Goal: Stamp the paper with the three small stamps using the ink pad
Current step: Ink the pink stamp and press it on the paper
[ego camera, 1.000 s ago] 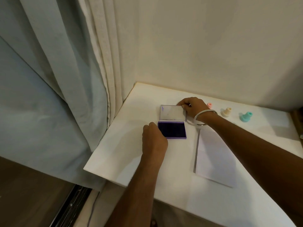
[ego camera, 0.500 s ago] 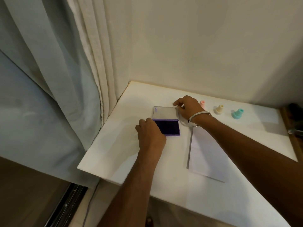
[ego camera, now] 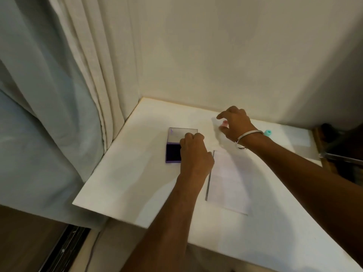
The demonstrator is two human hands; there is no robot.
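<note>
Broadly, the white table (ego camera: 121,179) meets a curtain (ego camera: 49,95) at the left of the frame and a wall behind, with bare surface lower right. Mid-frame the open ink pad (ego camera: 173,152) shows its dark purple pad; the left hand (ego camera: 195,154) lies curled over its right half, not clearly gripping. Right of it lies the paper (ego camera: 229,179). At the upper right the right hand (ego camera: 234,124) hovers, fingers spread around the pink stamp (ego camera: 224,124), contact unclear; a teal stamp (ego camera: 268,133) stands beyond the wrist
</note>
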